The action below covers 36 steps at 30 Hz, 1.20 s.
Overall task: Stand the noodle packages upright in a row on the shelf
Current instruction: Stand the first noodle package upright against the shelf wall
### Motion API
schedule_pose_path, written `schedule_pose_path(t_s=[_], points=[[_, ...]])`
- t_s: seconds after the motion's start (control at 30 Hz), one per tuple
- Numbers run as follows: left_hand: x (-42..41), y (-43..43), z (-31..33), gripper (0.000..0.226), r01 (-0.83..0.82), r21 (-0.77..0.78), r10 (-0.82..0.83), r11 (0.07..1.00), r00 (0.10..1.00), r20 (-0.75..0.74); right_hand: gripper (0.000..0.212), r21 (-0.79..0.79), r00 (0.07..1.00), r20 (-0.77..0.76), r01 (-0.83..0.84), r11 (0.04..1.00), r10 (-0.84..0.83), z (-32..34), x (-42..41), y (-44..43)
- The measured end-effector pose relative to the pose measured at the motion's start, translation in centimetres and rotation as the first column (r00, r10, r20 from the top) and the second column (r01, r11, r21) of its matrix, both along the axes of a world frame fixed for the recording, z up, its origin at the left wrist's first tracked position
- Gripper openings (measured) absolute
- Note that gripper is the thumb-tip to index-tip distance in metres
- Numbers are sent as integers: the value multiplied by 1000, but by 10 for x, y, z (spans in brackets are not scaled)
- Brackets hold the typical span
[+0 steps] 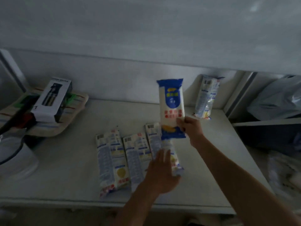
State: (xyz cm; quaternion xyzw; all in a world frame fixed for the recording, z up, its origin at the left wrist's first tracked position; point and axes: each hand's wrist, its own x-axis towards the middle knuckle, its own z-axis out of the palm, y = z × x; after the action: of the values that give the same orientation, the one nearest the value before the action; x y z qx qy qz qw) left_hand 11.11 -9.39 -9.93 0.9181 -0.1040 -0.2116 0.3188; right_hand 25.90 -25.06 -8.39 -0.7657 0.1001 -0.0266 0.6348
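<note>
Fingers (180, 123) of the right hand (191, 129) grip a blue-and-white noodle package (172, 108) upright above the shelf (65, 168), while the left hand (160, 173) lies spread open on one of three flat packages (112, 160), another package (207, 97) leaning against the back wall (114, 75).

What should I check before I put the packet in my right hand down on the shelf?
1. Right hand grips the raised packet: ok.
2. Raised packet is upright: ok.
3. Bare shelf beside the standing packet: ok.
4. Standing packet is stable against the wall: cannot tell.
5. Left hand is away from the placing spot: ok.
6. All packets are upright: not ok, three flat packets remain.
</note>
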Motion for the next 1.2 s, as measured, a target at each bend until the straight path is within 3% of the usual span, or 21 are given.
schedule_pose_path(t_s=[0.07,0.13,0.33,0.43,0.53,0.67,0.73,0.8,0.87,0.97,1.03,1.2], points=[[-4,-2,0,96,157,229,-166,961,986,22,37,39,997,-19,80,996,-79,-9,25,1],[-2,-4,2,93,181,280,-189,943,982,1,33,88,981,-66,187,978,-182,-17,48,2],[3,-4,5,89,193,281,-188,940,981,-46,3,-13,943,-161,293,956,-292,-19,88,0],[1,-5,7,90,187,297,-181,936,982,-49,19,-42,947,-166,272,961,-275,-14,91,-2],[-1,-10,8,90,174,303,-163,937,985,-63,15,-8,953,-155,262,965,-260,-13,93,-4],[-1,-16,7,91,165,319,-148,933,986,-76,32,-33,964,-197,177,984,-180,-4,95,0],[0,-17,6,92,161,310,-142,937,986,-83,36,-114,962,-164,203,972,-220,-6,85,2],[0,-16,5,92,155,297,-139,942,987,-76,31,-305,961,-62,239,922,-270,-16,66,4],[1,-15,3,93,156,285,-144,946,988,-64,24,-465,987,-32,123,877,-156,-31,49,7],[0,-13,0,93,152,288,-146,946,988,-42,36,-668,991,-107,-127,733,74,-44,41,17],[-1,-13,-1,92,155,291,-151,944,988,-36,46,-715,978,-167,-209,667,128,-43,43,24],[-1,-9,-3,81,147,286,-149,947,989,-15,56,-714,950,-277,-304,631,144,-33,58,28]])
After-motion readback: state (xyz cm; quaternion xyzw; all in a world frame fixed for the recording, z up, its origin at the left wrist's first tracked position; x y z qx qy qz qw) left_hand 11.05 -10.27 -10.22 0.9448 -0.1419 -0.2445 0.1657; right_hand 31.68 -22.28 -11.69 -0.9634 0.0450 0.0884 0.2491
